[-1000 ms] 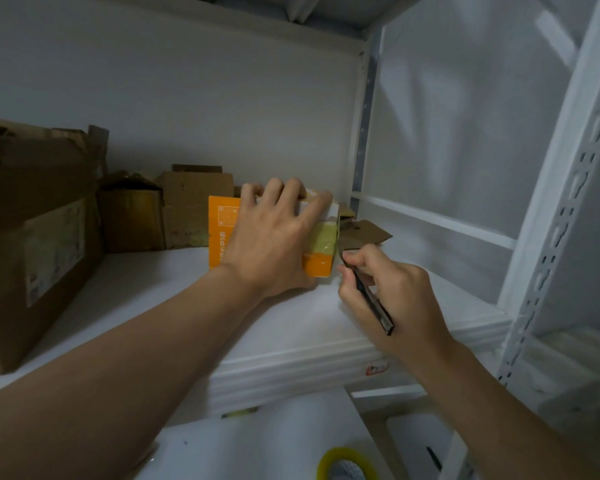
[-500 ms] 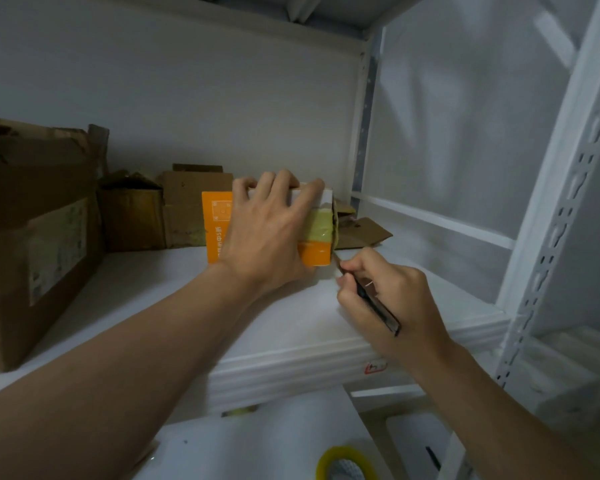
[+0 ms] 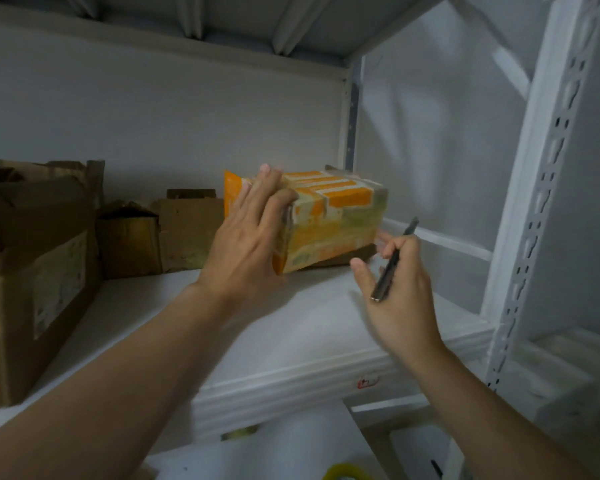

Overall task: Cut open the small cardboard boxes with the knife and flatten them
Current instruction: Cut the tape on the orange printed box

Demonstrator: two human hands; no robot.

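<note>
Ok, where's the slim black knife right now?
Head view, right of centre: the slim black knife sits in the right hand, just right of the orange cardboard box.

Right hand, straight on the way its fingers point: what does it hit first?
Probably the orange box, its lower right end, held tilted by the left hand. The right hand, gripping the knife, looks close; depth unclear.
</note>
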